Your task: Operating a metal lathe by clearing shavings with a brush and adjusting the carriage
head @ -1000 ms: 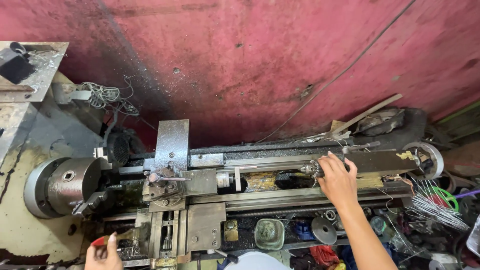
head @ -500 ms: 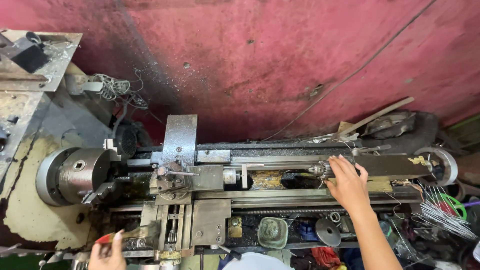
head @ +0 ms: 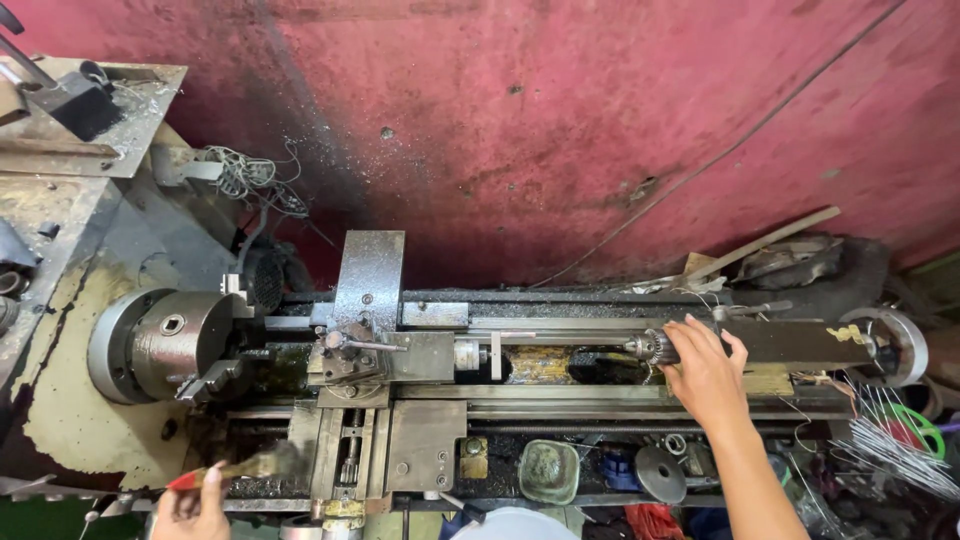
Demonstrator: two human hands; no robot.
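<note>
A grimy metal lathe (head: 560, 385) runs across the view, its round chuck (head: 165, 342) at the left and the tool post (head: 350, 350) near the middle. My right hand (head: 705, 372) rests on the tailstock (head: 790, 345), fingers wrapped around the drill chuck (head: 652, 347) at its left end. My left hand (head: 192, 505), at the bottom edge, grips a red-handled brush (head: 245, 466) whose bristles lie by the carriage (head: 385, 440).
A red wall rises behind the lathe. A handwheel (head: 905, 345) caps the right end, with loose wires (head: 890, 440) and a green ring below it. A small green tray (head: 548, 470) and a metal disc (head: 660, 473) sit under the bed. A cluttered shelf (head: 80, 120) stands upper left.
The view has shifted so the lathe sits further right and lower. My right hand stays on the tailstock's drill chuck. My left hand keeps the brush near the carriage.
</note>
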